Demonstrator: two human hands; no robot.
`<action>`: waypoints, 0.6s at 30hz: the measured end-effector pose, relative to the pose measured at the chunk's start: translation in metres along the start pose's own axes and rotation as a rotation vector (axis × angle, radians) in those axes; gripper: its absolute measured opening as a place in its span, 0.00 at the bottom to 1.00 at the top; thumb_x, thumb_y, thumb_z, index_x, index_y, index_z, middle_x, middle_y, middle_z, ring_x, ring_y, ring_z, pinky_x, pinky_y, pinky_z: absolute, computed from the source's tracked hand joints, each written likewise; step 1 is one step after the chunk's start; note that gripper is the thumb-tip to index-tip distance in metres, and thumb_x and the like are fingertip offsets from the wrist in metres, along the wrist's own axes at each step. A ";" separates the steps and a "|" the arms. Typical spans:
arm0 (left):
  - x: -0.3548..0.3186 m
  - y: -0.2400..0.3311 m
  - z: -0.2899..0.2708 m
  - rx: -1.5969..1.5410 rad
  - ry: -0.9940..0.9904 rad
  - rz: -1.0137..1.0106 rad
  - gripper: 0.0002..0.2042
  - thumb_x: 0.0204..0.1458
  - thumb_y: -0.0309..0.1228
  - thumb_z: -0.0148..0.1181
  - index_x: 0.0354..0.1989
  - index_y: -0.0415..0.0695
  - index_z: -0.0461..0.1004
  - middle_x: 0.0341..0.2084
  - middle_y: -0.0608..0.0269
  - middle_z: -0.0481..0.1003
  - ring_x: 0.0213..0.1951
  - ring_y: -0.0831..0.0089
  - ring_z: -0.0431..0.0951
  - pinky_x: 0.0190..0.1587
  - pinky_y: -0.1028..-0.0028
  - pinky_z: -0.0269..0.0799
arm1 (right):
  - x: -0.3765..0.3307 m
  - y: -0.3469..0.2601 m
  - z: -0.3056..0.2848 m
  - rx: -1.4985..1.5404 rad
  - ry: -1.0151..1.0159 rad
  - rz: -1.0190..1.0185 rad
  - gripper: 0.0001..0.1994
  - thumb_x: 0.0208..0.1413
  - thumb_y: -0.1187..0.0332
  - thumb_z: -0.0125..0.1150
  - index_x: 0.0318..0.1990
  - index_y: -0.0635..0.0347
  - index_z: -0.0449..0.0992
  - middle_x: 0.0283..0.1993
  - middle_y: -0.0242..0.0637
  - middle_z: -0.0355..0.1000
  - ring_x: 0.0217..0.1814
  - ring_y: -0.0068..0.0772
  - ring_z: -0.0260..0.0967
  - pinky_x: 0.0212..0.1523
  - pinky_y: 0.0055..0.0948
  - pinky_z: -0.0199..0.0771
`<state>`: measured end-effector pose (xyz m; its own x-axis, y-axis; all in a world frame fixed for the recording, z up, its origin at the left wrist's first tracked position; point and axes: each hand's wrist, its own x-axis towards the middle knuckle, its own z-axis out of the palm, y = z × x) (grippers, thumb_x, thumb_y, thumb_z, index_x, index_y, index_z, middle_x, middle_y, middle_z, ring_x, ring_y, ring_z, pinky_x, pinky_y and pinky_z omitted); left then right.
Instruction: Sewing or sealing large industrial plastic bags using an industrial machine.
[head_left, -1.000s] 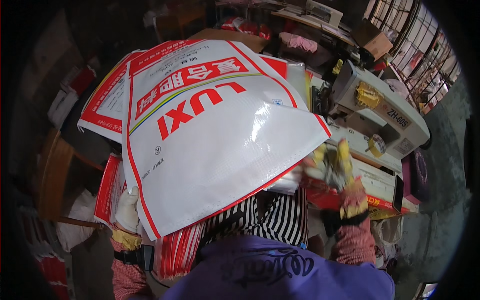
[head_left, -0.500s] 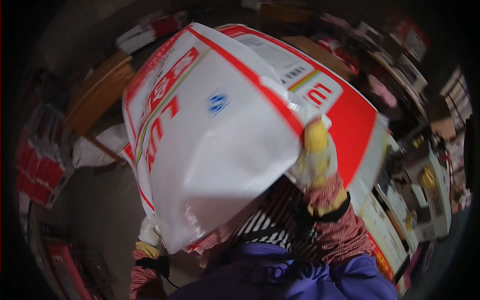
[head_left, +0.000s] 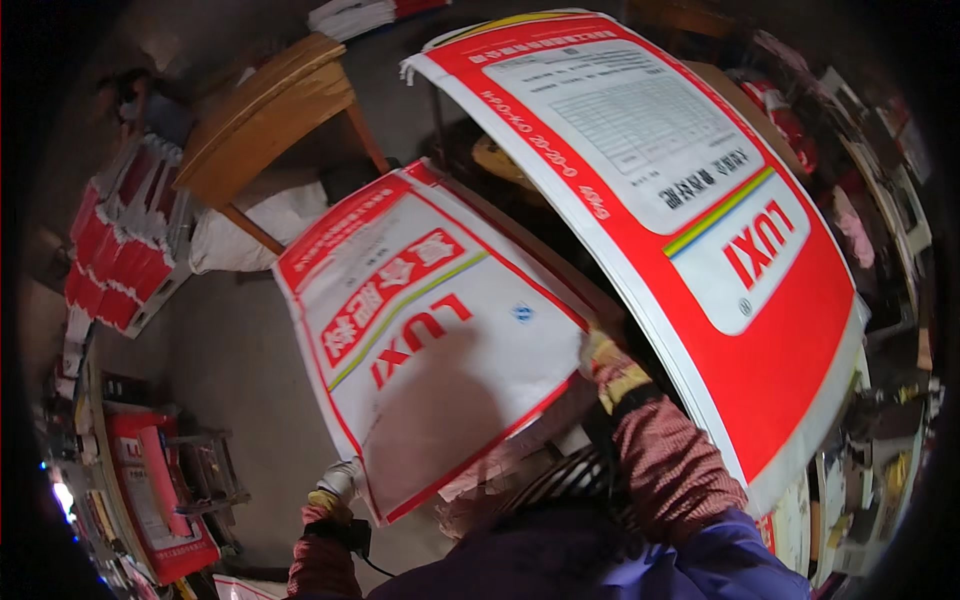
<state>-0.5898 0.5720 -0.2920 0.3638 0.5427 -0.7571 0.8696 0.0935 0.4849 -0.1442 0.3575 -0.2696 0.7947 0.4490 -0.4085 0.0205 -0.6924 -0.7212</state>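
Note:
A flat red and white plastic sack (head_left: 440, 300) with a yellow-green stripe lies spread out in front of me. My left hand (head_left: 338, 484), in a pale glove, is closed on its near left edge. At its near right corner my right hand (head_left: 608, 366), in a yellowish glove, grips the edge; the sack hides some of those fingertips. Whether anything underneath supports the sack, I cannot tell. Close beside my right arm is a broad pile of similar sacks (head_left: 790, 370), its top one printed with a table panel.
A wooden table (head_left: 270, 115) stands at the far left, with a white bundle (head_left: 265, 230) under it. Further left are stacked red and white sacks (head_left: 115, 265) and a person (head_left: 150, 105). More red sacks (head_left: 165, 525) lie lower left. Cluttered shelves (head_left: 880, 200) line the right side.
The sack, raised and bulging before, has come down and flattened, its printed face now in full view. My right hand has lowered with it. The pile at the right is less covered.

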 end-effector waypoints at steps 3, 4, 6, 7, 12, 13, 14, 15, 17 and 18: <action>0.000 0.033 0.001 -0.621 0.036 -0.188 0.15 0.52 0.39 0.48 0.32 0.38 0.73 0.24 0.61 0.73 0.23 0.69 0.72 0.24 0.71 0.68 | 0.013 0.038 -0.001 0.174 -0.031 0.067 0.17 0.57 0.56 0.39 0.44 0.59 0.67 0.38 0.47 0.70 0.41 0.44 0.66 0.43 0.35 0.65; 0.004 0.035 -0.005 -0.385 0.062 -0.177 0.15 0.50 0.39 0.50 0.34 0.38 0.72 0.26 0.61 0.73 0.24 0.69 0.72 0.25 0.69 0.69 | 0.017 0.043 0.004 0.231 -0.042 0.090 0.17 0.57 0.56 0.39 0.44 0.58 0.68 0.38 0.46 0.70 0.41 0.44 0.66 0.43 0.35 0.65; 0.018 0.047 -0.004 -0.074 0.211 -0.165 0.17 0.47 0.42 0.53 0.35 0.40 0.73 0.25 0.63 0.72 0.25 0.69 0.72 0.26 0.67 0.70 | 0.016 0.060 0.016 0.340 -0.053 0.145 0.17 0.57 0.57 0.40 0.43 0.58 0.68 0.37 0.45 0.70 0.40 0.44 0.66 0.43 0.35 0.66; 0.026 0.041 -0.006 -0.068 0.218 -0.169 0.17 0.47 0.42 0.53 0.35 0.40 0.73 0.25 0.63 0.72 0.25 0.69 0.72 0.26 0.67 0.70 | 0.016 0.064 0.020 0.401 -0.057 0.173 0.16 0.57 0.57 0.41 0.43 0.58 0.68 0.37 0.45 0.70 0.40 0.43 0.66 0.42 0.35 0.66; 0.099 0.004 0.027 0.905 0.249 0.188 0.15 0.49 0.40 0.43 0.30 0.45 0.75 0.31 0.52 0.74 0.36 0.60 0.74 0.37 0.65 0.68 | 0.025 0.097 0.038 0.703 -0.059 0.329 0.15 0.56 0.57 0.43 0.42 0.57 0.69 0.36 0.42 0.70 0.38 0.42 0.67 0.41 0.34 0.67; 0.104 0.003 0.033 0.914 0.244 0.196 0.15 0.49 0.40 0.43 0.30 0.45 0.75 0.31 0.52 0.74 0.36 0.60 0.74 0.37 0.65 0.68 | 0.021 0.106 0.038 0.763 -0.047 0.362 0.15 0.56 0.57 0.44 0.42 0.57 0.69 0.36 0.42 0.70 0.38 0.42 0.67 0.40 0.34 0.67; 0.109 -0.009 0.037 0.660 0.333 0.174 0.15 0.50 0.38 0.41 0.31 0.44 0.75 0.31 0.52 0.74 0.36 0.59 0.74 0.37 0.64 0.68 | 0.017 0.109 0.044 0.828 -0.046 0.392 0.15 0.56 0.57 0.44 0.42 0.56 0.69 0.36 0.41 0.70 0.37 0.41 0.67 0.40 0.34 0.67; 0.116 -0.025 0.041 0.402 0.416 0.157 0.15 0.50 0.37 0.40 0.31 0.44 0.75 0.32 0.52 0.74 0.35 0.58 0.74 0.37 0.63 0.68 | 0.014 0.111 0.044 0.893 -0.042 0.420 0.14 0.56 0.58 0.45 0.42 0.56 0.69 0.36 0.41 0.70 0.37 0.41 0.67 0.40 0.34 0.67; 0.117 -0.070 0.011 0.382 0.460 0.120 0.17 0.51 0.39 0.39 0.31 0.43 0.74 0.29 0.58 0.76 0.31 0.59 0.75 0.35 0.65 0.68 | 0.013 0.109 0.053 1.030 -0.087 0.462 0.14 0.55 0.58 0.46 0.42 0.56 0.69 0.35 0.40 0.71 0.36 0.40 0.67 0.39 0.34 0.67; 0.118 -0.052 0.021 0.035 0.480 0.065 0.16 0.51 0.39 0.42 0.30 0.42 0.74 0.26 0.60 0.75 0.29 0.61 0.74 0.35 0.66 0.68 | 0.006 0.101 0.067 1.088 -0.050 0.490 0.14 0.55 0.58 0.46 0.41 0.56 0.70 0.35 0.39 0.71 0.36 0.40 0.67 0.39 0.34 0.68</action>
<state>-0.5849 0.6137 -0.4151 0.2299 0.8713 -0.4336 0.8638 0.0226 0.5033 -0.1777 0.3277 -0.3822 0.5496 0.3088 -0.7762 -0.8222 0.0353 -0.5682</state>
